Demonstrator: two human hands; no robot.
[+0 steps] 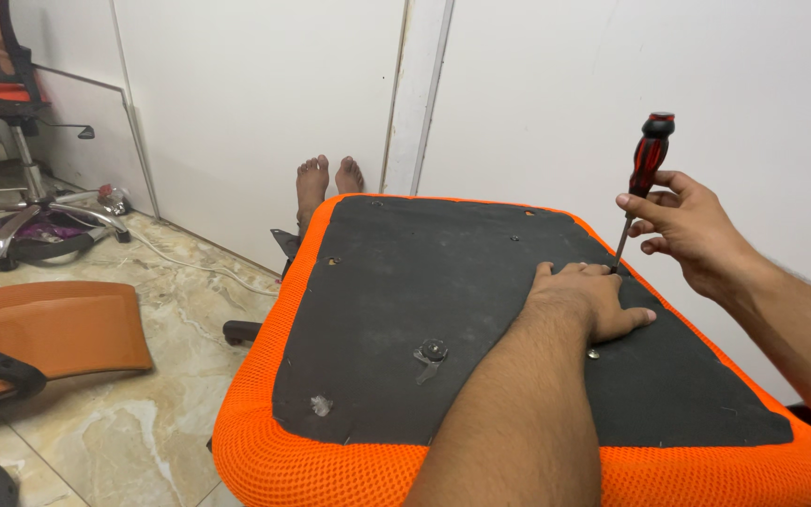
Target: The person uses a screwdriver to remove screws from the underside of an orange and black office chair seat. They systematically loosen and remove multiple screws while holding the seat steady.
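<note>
The biggest thing here is the chair seat [518, 310], flipped upside down right in front of me, with a flat black bottom and a soft orange mesh edge all around. I think the seat is a bit heavy and stiff in the middle, squishy at the edge, so the best place to grab it is by the sides. My left hand [589, 299] lies flat on the black part, near the seat's right side, fingers spread and pressing down, holding nothing. My right hand [692, 225] is just past that side of the seat, closed around the screwdriver [645, 178], which stands up straight with its thin metal tip touching the seat just by my left fingers. The red and black handle looks grippy and hard, and the tip could slip, I guess. A small screw [593, 354] sits on the seat close to my left hand, and a round metal washer [434, 351] sits nearer the seat's middle. Left of the seat, on the floor, lies an orange chair back [49, 329], and farther off a shiny chair base [49, 221]. Beyond the seat, by the wall, I see two bare feet [328, 183]. There are no boxes or bowls here to hold anything
</note>
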